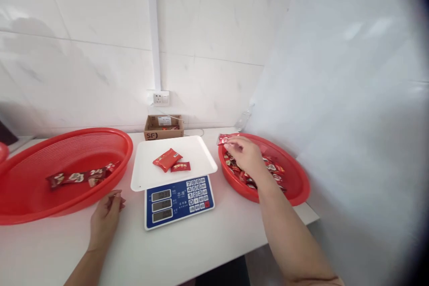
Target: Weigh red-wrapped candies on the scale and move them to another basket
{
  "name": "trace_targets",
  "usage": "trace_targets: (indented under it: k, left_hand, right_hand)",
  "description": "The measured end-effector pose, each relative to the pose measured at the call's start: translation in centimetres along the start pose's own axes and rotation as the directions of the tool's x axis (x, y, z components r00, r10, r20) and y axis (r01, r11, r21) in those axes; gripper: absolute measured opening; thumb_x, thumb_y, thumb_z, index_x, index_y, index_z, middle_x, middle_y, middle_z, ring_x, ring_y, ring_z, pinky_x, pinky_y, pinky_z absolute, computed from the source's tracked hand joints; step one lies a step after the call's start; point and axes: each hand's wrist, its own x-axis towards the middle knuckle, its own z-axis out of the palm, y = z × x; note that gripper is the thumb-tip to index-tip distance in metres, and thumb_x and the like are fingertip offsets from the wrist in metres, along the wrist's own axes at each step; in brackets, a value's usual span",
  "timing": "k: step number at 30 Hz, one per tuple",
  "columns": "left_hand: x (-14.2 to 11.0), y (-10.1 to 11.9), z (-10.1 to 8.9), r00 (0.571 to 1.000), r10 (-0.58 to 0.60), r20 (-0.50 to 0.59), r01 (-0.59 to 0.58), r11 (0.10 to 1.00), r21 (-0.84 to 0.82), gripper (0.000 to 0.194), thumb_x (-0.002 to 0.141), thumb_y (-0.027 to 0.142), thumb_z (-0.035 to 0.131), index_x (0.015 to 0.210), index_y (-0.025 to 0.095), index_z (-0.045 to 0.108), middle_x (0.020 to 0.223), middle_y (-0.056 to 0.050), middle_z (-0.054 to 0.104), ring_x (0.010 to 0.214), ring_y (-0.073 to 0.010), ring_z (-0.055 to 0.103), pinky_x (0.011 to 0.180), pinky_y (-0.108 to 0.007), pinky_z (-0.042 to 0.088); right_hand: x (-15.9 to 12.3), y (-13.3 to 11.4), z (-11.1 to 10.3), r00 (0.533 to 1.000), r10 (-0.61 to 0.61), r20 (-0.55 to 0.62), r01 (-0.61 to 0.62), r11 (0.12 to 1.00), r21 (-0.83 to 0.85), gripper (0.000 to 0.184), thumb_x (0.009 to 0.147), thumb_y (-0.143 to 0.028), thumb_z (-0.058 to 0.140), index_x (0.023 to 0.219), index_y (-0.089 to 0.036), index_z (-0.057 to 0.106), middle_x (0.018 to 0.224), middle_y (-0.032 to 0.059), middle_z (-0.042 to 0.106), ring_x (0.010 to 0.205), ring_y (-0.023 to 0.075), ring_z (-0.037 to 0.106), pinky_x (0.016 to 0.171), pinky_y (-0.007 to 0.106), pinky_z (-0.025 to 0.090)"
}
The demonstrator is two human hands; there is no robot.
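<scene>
Right hand (246,154), two o'clock of scale (179,201), pinches red packet (223,139) (judged light, slick, crushable); best gripped at its end. Left hand (105,215), eight o'clock: curled, contents indeterminable.

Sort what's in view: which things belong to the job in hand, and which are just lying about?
Likely in the job:
packet in the right hand
right basket
scale
packets on its tray
left basket, near the left hand

Apparently lying about:
box
socket
</scene>
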Motion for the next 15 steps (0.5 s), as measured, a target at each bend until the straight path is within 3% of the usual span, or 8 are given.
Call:
trace_targets:
  k: [2,4,6,8,11,15]
  left_hand:
    - [0.2,0.0,0.0,1.0,-0.015,0.005,0.014,1.0,0.019,0.045,0.066,0.054,0.048,0.093,0.018,0.055,0.079,-0.002,0.058,0.069,-0.0168,0.058,0.073,-0.034,0.05]
    - [0.4,0.0,0.0,0.999,-0.027,0.018,0.026,0.998,0.052,0.046,0.065,0.055,0.047,0.092,0.019,0.056,0.079,-0.002,0.059,0.071,-0.0176,0.059,0.076,-0.035,0.049]
    - [0.4,0.1,0.0,0.998,-0.043,0.04,0.039,0.995,0.09,0.046,0.064,0.056,0.047,0.091,0.02,0.056,0.08,-0.002,0.059,0.072,-0.0185,0.059,0.078,-0.037,0.048]
    - [0.4,0.3,0.1,0.997,-0.068,0.045,0.063,0.993,0.102,0.045,0.063,0.056,0.047,0.089,0.02,0.056,0.079,-0.002,0.06,0.072,-0.0187,0.059,0.079,-0.037,0.048]
    - [0.2,0.6,0.1,0.996,-0.082,0.016,0.08,0.993,0.091,0.044,0.062,0.055,0.047,0.087,0.02,0.056,0.076,-0.001,0.06,0.069,-0.0178,0.059,0.075,-0.035,0.049]
    - [-0.1,0.9,0.0,0.998,-0.066,-0.024,0.069,0.992,0.104,0.042,0.061,0.053,0.047,0.086,0.021,0.056,0.074,-0.001,0.06,0.067,-0.0173,0.058,0.074,-0.034,0.049]
  right_hand:
    - [-0.3,1.7,-3.6,0.984,0.127,0.127,-0.109,0.984,-0.139,0.028,0.082,-0.042,0.05,0.092,-0.021,0.066,0.094,0.0041,0.068,0.087,0.0191,0.062,0.079,0.03,0.047]
    - [-0.5,3.7,-6.2,0.906,0.288,0.31,-0.186,0.929,-0.321,0.037,0.08,-0.05,0.049,0.101,-0.024,0.065,0.096,0.0039,0.068,0.086,0.0206,0.063,0.074,0.03,0.047]
    - [-0.6,6.0,-7.2,0.814,0.415,0.407,-0.182,0.846,-0.501,0.044,0.08,-0.053,0.048,0.111,-0.025,0.061,0.105,0.0053,0.066,0.092,0.0231,0.062,0.075,0.03,0.046]
    - [-0.5,8.4,-7.0,0.757,0.491,0.43,-0.138,0.764,-0.63,0.044,0.084,-0.048,0.044,0.12,-0.025,0.056,0.115,0.0063,0.062,0.101,0.024,0.059,0.08,0.03,0.045]
    - [-0.4,11.6,-5.3,0.697,0.553,0.457,-0.092,0.7,-0.708,0.044,0.082,-0.027,0.051,0.125,-0.024,0.051,0.127,0.0074,0.054,0.109,0.0251,0.054,0.084,0.031,0.043]
    - [-0.6,14.0,-3.4,0.691,0.575,0.438,-0.089,0.669,-0.738,0.06,0.072,-0.01,0.057,0.13,-0.021,0.046,0.138,0.0105,0.041,0.12,0.028,0.044,0.089,0.033,0.04]
